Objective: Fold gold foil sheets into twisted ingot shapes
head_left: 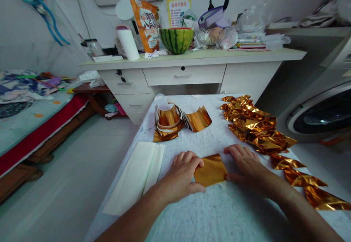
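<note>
A small sheet of gold foil paper (210, 170) lies flat on the cloth-covered table, between my two hands. My left hand (183, 174) rests at its left edge, index finger on the sheet and thumb spread apart below. On the other side, my right hand (245, 167) has its fingers stretched over the cloth, and its thumb touches the sheet's right edge. Further back stand curled stacks of gold foil paper (168, 119) and one smaller curled stack (199, 119). Folded, pointed gold foil pieces (252, 123) are heaped along the right side.
White paper sheets (134, 178) lie at the table's left edge. Beyond the table stands a white desk (183, 62) bearing a cut watermelon (176, 40), an orange snack pouch (146, 26) and a paper roll (128, 42). A washing machine (323, 106) is at right, a bed (41, 114) at left.
</note>
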Demonstrator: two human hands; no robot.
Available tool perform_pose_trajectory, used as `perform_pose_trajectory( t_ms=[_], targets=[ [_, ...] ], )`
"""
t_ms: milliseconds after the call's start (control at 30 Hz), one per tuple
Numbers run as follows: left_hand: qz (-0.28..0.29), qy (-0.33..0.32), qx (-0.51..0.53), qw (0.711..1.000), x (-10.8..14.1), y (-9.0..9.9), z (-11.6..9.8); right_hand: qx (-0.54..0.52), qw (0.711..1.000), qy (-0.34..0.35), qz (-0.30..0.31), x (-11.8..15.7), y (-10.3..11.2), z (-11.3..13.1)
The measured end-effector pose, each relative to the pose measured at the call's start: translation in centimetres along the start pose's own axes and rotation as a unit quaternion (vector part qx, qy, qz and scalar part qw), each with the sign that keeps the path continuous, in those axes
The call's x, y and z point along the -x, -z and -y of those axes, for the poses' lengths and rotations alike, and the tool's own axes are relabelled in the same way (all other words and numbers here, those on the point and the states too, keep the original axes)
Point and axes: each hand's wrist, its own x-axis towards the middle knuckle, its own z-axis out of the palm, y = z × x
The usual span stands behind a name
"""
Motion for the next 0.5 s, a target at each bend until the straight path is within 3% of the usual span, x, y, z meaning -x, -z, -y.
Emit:
perform_pose_trajectory(
  t_ms=[267, 400, 500],
  targets=[
    [0.003, -0.012, -0.002, 1.0, 0.2, 0.2, -0.1, -0.06, 0.996, 0.062, -0.034, 0.5, 0.6, -1.2],
    [0.0, -0.013, -0.007, 1.0, 0.2, 0.0, -0.2, -0.1, 0.989, 0.096, -0.05, 0.7, 1.7, 0.2],
    [-0.01, -0.01, -0.01, 1.0, 0.2, -0.3, -0.3, -0.123, 0.983, 0.135, -0.005, 0.9, 2.3, 2.1]
  ],
)
